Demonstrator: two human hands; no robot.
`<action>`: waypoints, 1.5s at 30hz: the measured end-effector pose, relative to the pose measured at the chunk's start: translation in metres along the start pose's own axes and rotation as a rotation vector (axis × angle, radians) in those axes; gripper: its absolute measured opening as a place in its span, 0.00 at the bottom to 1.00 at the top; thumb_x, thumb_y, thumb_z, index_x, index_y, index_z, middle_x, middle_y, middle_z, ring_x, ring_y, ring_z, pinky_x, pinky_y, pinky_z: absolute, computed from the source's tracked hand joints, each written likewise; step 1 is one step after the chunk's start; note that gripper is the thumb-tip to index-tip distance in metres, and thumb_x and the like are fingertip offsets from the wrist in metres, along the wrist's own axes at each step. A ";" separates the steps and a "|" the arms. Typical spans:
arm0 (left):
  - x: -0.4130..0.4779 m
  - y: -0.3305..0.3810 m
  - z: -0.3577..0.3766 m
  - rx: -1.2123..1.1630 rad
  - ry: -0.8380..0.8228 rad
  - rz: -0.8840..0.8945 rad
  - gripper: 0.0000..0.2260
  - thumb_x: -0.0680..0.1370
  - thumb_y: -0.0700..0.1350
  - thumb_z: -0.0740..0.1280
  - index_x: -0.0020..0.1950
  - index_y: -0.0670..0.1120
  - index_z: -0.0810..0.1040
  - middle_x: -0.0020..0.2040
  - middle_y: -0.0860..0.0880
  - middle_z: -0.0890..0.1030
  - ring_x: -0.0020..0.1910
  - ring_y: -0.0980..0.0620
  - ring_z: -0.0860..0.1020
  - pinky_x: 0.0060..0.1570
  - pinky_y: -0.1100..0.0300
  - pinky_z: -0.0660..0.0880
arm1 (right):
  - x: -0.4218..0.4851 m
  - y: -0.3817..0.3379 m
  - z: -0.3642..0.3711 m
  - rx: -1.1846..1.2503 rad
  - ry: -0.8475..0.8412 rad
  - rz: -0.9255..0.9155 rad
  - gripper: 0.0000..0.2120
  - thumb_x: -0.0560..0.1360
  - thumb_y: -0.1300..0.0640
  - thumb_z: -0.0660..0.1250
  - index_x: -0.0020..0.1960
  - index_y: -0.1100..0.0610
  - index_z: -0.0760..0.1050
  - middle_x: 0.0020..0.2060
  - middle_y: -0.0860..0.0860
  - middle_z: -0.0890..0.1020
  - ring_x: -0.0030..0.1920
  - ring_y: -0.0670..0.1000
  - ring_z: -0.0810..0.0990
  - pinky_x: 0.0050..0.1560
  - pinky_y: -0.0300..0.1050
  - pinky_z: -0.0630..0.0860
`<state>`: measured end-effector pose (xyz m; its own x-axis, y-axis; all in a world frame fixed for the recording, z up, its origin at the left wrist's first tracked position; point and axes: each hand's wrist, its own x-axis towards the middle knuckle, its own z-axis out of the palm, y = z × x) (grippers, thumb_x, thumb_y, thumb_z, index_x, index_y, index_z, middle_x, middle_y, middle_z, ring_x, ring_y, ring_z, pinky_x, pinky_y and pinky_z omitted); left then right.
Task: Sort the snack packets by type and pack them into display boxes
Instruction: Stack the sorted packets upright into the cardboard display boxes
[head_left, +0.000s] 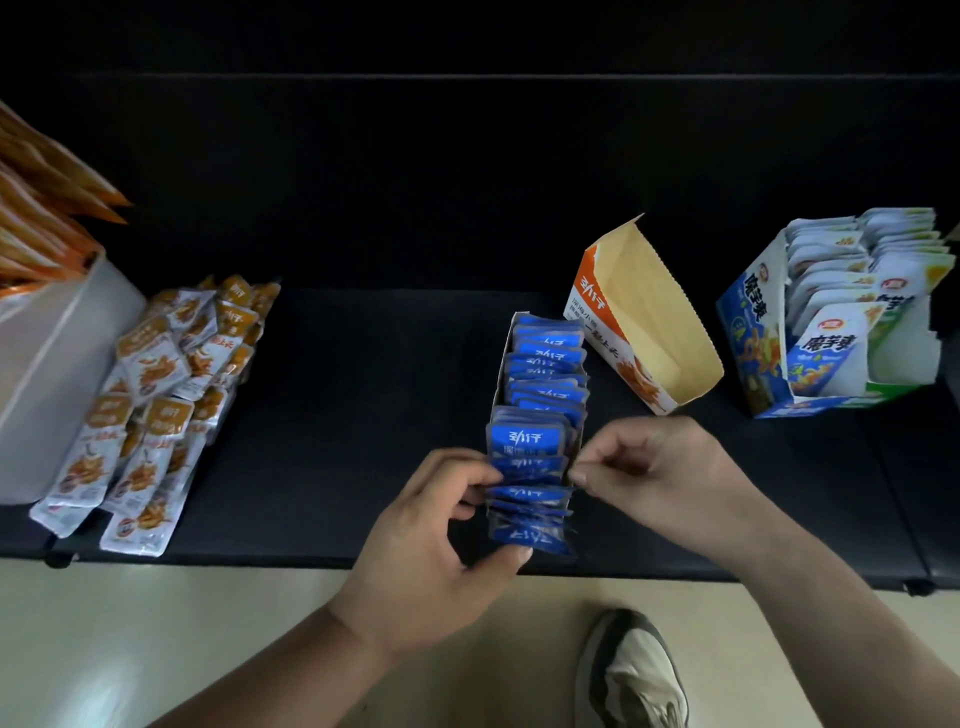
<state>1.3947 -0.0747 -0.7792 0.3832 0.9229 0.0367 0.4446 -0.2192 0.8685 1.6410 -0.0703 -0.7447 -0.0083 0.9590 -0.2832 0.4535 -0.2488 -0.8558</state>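
Observation:
A narrow display box (500, 379) stands on the black mat, packed with a row of blue snack packets (545, 395). My left hand (441, 540) grips the near packets of that row from the left, thumb under the front one. From the right, my right hand (649, 467) pinches the edge of the same near packets with curled fingers. An orange-and-white display box (649, 322) lies tilted and holds nothing. A loose pile of orange packets (166, 395) lies at the left.
A blue-and-white box (753, 332) full of white and green packets stands at the far right. A white bin (52, 364) with long orange packs sits at the far left. The mat's front edge (260, 561) meets a pale floor, where a shoe (634, 675) shows.

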 end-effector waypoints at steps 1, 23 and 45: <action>0.000 0.000 0.000 -0.003 0.010 -0.009 0.26 0.68 0.46 0.82 0.63 0.53 0.77 0.63 0.59 0.76 0.58 0.55 0.82 0.55 0.57 0.81 | -0.001 0.000 0.000 -0.002 -0.020 -0.007 0.07 0.74 0.60 0.77 0.40 0.50 0.86 0.36 0.45 0.87 0.39 0.48 0.85 0.47 0.49 0.81; 0.012 0.006 0.007 -0.214 -0.191 -0.218 0.50 0.75 0.47 0.77 0.84 0.62 0.45 0.74 0.65 0.72 0.71 0.63 0.73 0.74 0.52 0.70 | -0.012 -0.007 0.059 0.475 0.297 0.404 0.23 0.83 0.39 0.60 0.77 0.37 0.67 0.69 0.39 0.75 0.66 0.41 0.75 0.69 0.41 0.69; 0.015 0.005 0.010 -0.055 -0.082 -0.060 0.47 0.69 0.43 0.82 0.83 0.53 0.60 0.78 0.59 0.67 0.75 0.55 0.71 0.66 0.50 0.77 | -0.010 -0.012 0.056 0.610 0.326 0.546 0.17 0.80 0.38 0.63 0.53 0.48 0.85 0.48 0.47 0.88 0.47 0.48 0.87 0.49 0.48 0.81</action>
<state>1.4105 -0.0648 -0.7794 0.4234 0.9043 -0.0546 0.4241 -0.1445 0.8940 1.5852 -0.0845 -0.7556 0.3671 0.6528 -0.6627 -0.2364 -0.6235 -0.7452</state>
